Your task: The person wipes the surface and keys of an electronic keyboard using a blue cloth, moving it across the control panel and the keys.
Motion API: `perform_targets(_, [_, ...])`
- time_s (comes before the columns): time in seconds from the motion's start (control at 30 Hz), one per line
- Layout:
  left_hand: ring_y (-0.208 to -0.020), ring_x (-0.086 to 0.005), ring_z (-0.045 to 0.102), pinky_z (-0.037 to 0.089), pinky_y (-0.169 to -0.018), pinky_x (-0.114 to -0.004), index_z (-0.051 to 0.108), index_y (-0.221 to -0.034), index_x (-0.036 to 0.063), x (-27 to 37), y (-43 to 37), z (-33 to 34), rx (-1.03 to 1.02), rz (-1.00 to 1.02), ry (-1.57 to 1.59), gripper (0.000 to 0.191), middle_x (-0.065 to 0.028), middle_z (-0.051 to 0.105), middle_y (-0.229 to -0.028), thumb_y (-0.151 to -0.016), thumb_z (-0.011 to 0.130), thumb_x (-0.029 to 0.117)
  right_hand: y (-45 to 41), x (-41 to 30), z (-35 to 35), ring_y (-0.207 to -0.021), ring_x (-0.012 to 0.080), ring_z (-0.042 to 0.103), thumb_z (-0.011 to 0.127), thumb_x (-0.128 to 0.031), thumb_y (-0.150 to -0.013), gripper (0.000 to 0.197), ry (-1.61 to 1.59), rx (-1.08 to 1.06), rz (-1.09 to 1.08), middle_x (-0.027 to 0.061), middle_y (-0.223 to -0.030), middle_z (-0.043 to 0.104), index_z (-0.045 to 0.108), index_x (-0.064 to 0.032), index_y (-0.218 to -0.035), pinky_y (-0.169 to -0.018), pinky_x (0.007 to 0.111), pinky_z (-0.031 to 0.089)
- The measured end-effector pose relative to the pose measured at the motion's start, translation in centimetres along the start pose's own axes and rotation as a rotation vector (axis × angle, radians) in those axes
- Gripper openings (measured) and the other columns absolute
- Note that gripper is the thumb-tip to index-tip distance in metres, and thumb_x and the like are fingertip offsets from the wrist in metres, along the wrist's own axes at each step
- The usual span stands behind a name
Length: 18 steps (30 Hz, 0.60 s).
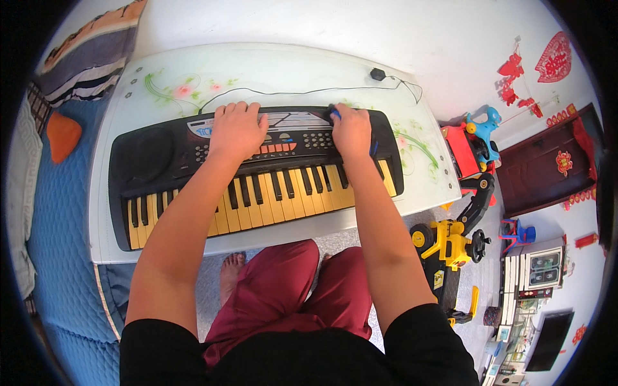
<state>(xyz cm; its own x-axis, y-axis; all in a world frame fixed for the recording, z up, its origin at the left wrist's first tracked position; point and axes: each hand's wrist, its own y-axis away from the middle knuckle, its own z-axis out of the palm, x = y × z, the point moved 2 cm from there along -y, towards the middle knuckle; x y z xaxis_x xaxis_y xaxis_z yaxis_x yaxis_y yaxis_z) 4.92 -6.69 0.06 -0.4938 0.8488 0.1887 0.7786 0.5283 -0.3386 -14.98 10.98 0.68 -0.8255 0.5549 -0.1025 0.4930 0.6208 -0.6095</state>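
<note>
An electronic keyboard with a black case and yellowed white keys lies on a white table. My left hand rests palm down across its control panel, thumb spread and fingertips at the far edge. My right hand is closed around a small blue-and-black object at the panel's right part. The palm and fingers hide most of that object, so its kind is unclear. Between my hands are a row of orange buttons and several small grey ones. The round speaker is at the left end.
A thin black cable runs behind the keyboard to a black power adapter on the flower-printed tabletop. A blue quilted bed cover lies left. A yellow ride-on toy digger and a blue-red toy stand right.
</note>
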Motion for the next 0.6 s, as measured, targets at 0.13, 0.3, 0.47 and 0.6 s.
perform_targets(0.13, [-0.118,-0.028,0.062,0.042,-0.11,-0.045,0.066,-0.13,0.0097,0.1,-0.1,-0.5,-0.039,-0.009,0.02,0.038,-0.0111,0.069,-0.116,-0.107,0.052,0.037,-2.5,0.5,1.4,-0.094,0.0337,0.067,0.073,-0.021,-0.092,0.019,0.078,-0.009,0.033,0.011,-0.102,0.079,0.078,-0.0081,-0.105,-0.085,0.044,0.053])
perform_targets(0.3, [-0.117,-0.028,0.062,0.042,-0.109,-0.045,0.066,-0.128,0.0096,0.2,-0.1,-0.8,-0.051,-0.011,0.023,0.037,-0.0113,0.069,-0.115,-0.107,0.053,0.037,-2.4,0.3,1.3,-0.096,0.0345,0.066,0.072,-0.023,-0.094,0.021,0.123,-0.059,0.063,0.0107,-0.105,0.079,0.078,-0.0088,-0.108,-0.088,0.045,0.053])
perform_targets(0.47, [-0.118,-0.0279,0.062,0.041,-0.109,-0.045,0.066,-0.128,0.0097,0.4,-0.3,-0.4,-0.046,-0.01,0.049,0.037,-0.0112,0.069,-0.114,-0.106,0.053,0.037,1.5,-0.3,-0.3,-0.1,0.0356,0.065,0.075,-0.016,-0.089,0.03,-0.029,0.041,-0.042,0.0111,-0.123,0.077,0.076,-0.0068,-0.117,-0.09,0.045,0.052])
perform_targets(0.6, [-0.12,-0.0274,0.061,0.041,-0.11,-0.045,0.066,-0.13,0.0099,0.3,-0.3,-0.4,-0.032,-0.019,0.031,0.039,-0.0108,0.069,-0.118,-0.107,0.052,0.037,5.4,-2.9,-2.6,-0.097,0.0345,0.064,0.077,-0.008,-0.086,0.032,-0.14,0.075,-0.048,0.0115,-0.128,0.075,0.075,-0.0027,-0.118,-0.092,0.043,0.053])
